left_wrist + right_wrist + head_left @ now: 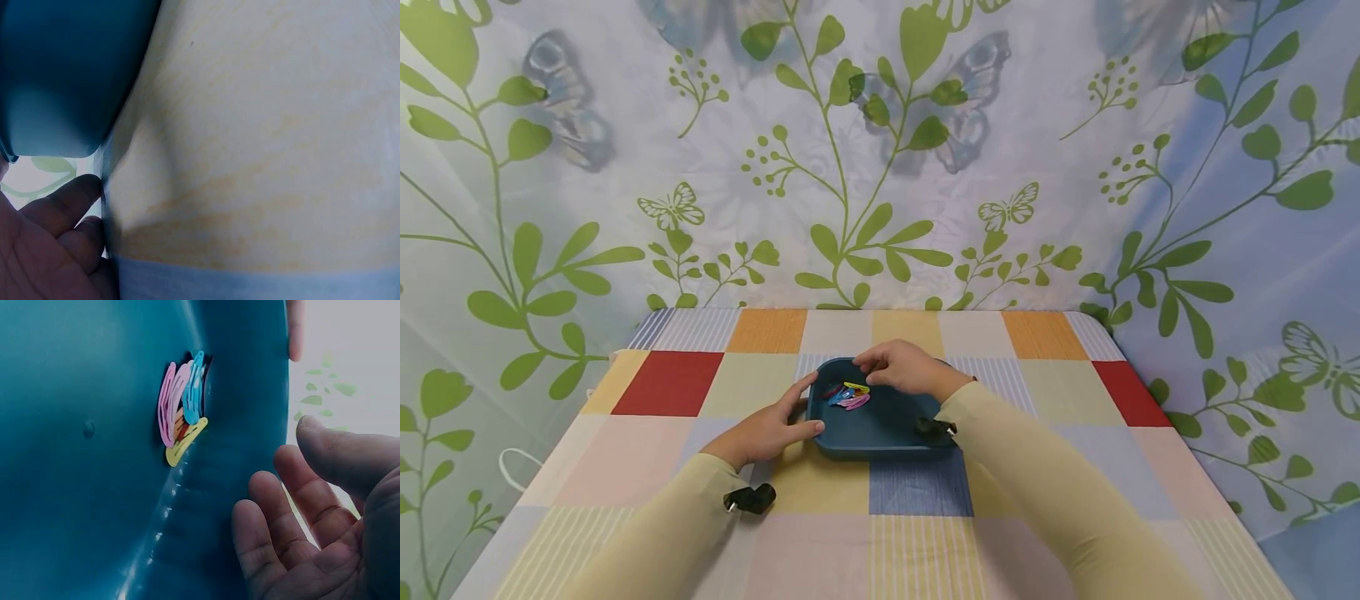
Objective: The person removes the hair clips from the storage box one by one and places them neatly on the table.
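Observation:
A small pile of snap hair clips (850, 397) lies toward the left end of a dark blue-green tray (898, 423). In the right wrist view the clips (167, 406) are pink, light blue, yellow, orange and dark, overlapping one another. My left hand (766, 430) rests against the tray's left side, forefinger at the rim and thumb near the front corner. Its other fingers are loosely bent beside the tray wall (69, 81) in the left wrist view. Over the tray's far side is my right hand (312, 531), fingers slightly bent, nothing between them, close to the clips.
A patchwork-patterned cloth (917, 550) covers the table under the tray. Behind it hangs a curtain (880, 183) printed with leaves and butterflies. Each sleeve carries a black wrist device (750, 499). A white loop of cord (512, 471) shows at the table's left edge.

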The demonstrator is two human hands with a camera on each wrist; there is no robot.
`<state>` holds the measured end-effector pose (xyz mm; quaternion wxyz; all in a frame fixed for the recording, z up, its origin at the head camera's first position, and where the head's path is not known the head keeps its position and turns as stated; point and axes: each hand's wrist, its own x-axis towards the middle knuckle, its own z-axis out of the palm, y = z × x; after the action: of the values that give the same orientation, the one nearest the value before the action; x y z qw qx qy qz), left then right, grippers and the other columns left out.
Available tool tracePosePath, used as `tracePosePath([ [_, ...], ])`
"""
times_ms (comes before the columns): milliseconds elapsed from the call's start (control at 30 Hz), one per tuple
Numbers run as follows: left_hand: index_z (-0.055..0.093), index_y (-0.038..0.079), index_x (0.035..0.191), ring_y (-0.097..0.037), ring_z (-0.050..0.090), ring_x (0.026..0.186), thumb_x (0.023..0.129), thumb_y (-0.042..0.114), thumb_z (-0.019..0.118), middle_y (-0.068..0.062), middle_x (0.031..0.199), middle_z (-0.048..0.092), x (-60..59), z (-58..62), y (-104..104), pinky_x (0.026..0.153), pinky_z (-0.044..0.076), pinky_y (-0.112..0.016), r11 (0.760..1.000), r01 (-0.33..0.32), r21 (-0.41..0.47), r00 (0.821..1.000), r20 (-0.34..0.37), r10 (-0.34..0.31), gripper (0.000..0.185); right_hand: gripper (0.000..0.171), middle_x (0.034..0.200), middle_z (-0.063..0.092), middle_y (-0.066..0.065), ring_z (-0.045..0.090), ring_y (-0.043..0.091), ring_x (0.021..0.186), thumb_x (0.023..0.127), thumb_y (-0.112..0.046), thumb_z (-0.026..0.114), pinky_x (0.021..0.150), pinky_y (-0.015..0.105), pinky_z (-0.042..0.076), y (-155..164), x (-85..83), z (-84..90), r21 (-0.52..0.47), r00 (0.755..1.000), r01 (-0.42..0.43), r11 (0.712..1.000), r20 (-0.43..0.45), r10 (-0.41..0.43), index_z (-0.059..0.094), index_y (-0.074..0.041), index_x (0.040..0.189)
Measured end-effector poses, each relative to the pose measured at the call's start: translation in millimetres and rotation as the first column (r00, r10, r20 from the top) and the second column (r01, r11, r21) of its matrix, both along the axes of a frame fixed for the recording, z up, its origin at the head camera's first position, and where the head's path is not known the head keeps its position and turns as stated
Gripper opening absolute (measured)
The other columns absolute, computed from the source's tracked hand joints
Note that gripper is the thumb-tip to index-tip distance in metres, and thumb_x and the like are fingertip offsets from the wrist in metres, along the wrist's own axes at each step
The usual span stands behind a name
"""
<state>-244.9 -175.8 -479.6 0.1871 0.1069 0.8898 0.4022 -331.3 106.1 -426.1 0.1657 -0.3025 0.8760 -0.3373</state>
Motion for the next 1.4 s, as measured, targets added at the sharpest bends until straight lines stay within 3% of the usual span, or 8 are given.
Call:
tracePosePath([
  [567, 0.011, 0.046, 0.168, -0.043, 0.041, 0.153, 0.101, 0.052, 0.066, -0.018, 0.166, 0.042, 1.0, -0.8, -1.0, 0.122, 0.029, -0.070, 1.000, 0.003, 0.031, 1.000, 0.012, -0.003, 0.087, 0.040, 0.129, 0.076, 0.009, 0.069, 0.024, 0.121, 0.100, -0.009, 0.070, 0.104, 0.039, 0.056, -15.8, -6.6, -15.5, 0.132, 0.994, -0.094, 0.987, -0.051, 0.101, 0.070, -0.008, 0.139],
  [733, 0.011, 0.046, 0.168, -0.042, 0.042, 0.153, 0.101, 0.052, 0.066, -0.018, 0.166, 0.042, 0.7, -1.6, -0.6, 0.122, 0.030, -0.070, 1.000, 0.004, 0.030, 1.000, 0.007, -0.004, 0.086, 0.038, 0.127, 0.076, 0.007, 0.070, 0.021, 0.117, 0.100, -0.010, 0.071, 0.101, 0.036, 0.056, -19.4, -8.1, -22.7, 0.155, 0.992, -0.114, 0.981, -0.032, 0.121, 0.071, -0.010, 0.138],
  [1033, 0.011, 0.046, 0.168, -0.042, 0.040, 0.154, 0.101, 0.052, 0.065, -0.018, 0.167, 0.041, 1.9, -0.7, -0.2, 0.122, 0.029, -0.070, 0.999, 0.013, 0.029, 1.000, -0.001, -0.013, 0.086, 0.036, 0.120, 0.078, 0.001, 0.068, 0.011, 0.106, 0.099, -0.013, 0.073, 0.095, 0.032, 0.057, -20.2, -13.4, -38.4, 0.187, 0.989, -0.140, 0.972, -0.011, 0.144, 0.074, -0.014, 0.135],
  [1400, 0.011, 0.047, 0.168, -0.041, 0.041, 0.153, 0.102, 0.050, 0.066, -0.017, 0.167, 0.041, 0.9, 0.3, -2.6, 0.123, 0.030, -0.068, 0.999, 0.021, 0.041, 1.000, -0.002, -0.020, 0.086, 0.033, 0.120, 0.078, -0.002, 0.067, 0.010, 0.104, 0.099, -0.012, 0.072, 0.093, 0.030, 0.055, -19.8, -14.8, -38.1, 0.197, 0.990, -0.124, 0.973, -0.048, 0.135, 0.076, -0.019, 0.131],
])
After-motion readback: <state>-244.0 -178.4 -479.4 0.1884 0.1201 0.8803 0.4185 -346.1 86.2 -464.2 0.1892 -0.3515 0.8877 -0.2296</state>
